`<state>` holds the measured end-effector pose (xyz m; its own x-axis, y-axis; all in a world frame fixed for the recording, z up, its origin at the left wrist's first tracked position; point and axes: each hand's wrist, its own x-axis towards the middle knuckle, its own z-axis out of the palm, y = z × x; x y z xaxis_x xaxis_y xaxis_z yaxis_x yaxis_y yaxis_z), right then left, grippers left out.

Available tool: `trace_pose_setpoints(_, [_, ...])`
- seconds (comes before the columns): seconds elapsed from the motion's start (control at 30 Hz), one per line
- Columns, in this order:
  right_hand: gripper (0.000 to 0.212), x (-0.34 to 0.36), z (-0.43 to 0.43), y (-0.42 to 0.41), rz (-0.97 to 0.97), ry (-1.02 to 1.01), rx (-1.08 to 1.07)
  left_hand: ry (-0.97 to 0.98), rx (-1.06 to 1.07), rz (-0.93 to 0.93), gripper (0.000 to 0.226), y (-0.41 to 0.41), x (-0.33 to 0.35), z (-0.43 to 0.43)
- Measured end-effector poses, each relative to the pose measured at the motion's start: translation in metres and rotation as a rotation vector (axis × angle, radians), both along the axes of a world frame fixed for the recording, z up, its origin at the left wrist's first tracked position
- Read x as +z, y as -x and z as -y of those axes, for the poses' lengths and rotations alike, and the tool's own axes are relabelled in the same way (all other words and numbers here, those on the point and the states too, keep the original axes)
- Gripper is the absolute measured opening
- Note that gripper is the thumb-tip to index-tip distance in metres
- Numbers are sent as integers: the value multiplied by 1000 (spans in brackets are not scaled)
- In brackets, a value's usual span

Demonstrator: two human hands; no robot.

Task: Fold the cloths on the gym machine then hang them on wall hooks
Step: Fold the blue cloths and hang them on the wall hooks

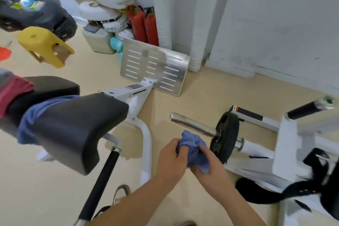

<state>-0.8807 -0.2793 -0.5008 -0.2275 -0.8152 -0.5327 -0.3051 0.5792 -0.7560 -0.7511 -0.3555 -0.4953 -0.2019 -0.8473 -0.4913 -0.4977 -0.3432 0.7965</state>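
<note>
A crumpled blue-grey cloth (194,149) was bunched between both hands, held in the air above the beige floor (201,88) and just in front of the black weight plate (226,137) on its chrome bar (192,124). The left hand (171,159) was closed around the cloth's left side; the right hand (211,166) gripped its lower right part, fingers curled into the fabric. A second blue cloth (32,121) lay draped across the black padded seat (73,130) of the white-framed gym machine (145,134), at the seat's rear edge, and a red cloth (13,91) lay farther back. Beyond the seat's front edge stood the slotted metal footplate (156,69).
</note>
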Motion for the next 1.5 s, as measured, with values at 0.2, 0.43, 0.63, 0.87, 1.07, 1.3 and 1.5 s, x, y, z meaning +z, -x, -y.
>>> trace_pose_setpoints(0.2, [27,175,-4,-16,-149,-34,128,90,-65,-18,32,-53,180,-14])
trace_pose_setpoints(0.43, [36,291,-19,-79,-274,151,321,549,-219,260,44,-130,296,-29])
trace_pose_setpoints(0.63, [34,377,-7,-151,-138,246,233,510,-229,-70,21,-194,370,-25])
trace_pose_setpoints(0.87, [20,414,20,-248,-198,405,7,491,-293,-176,33,-297,410,34])
trace_pose_setpoints(1.07, [24,439,34,-324,-308,601,-258,543,-442,104,24,-361,395,71])
trace_pose_setpoints(1.3, [14,433,34,-322,-304,457,-708,462,-359,231,25,-427,373,91])
trace_pose_setpoints(1.5, [12,402,25,-328,-238,350,-876,486,-315,265,26,-478,362,107])
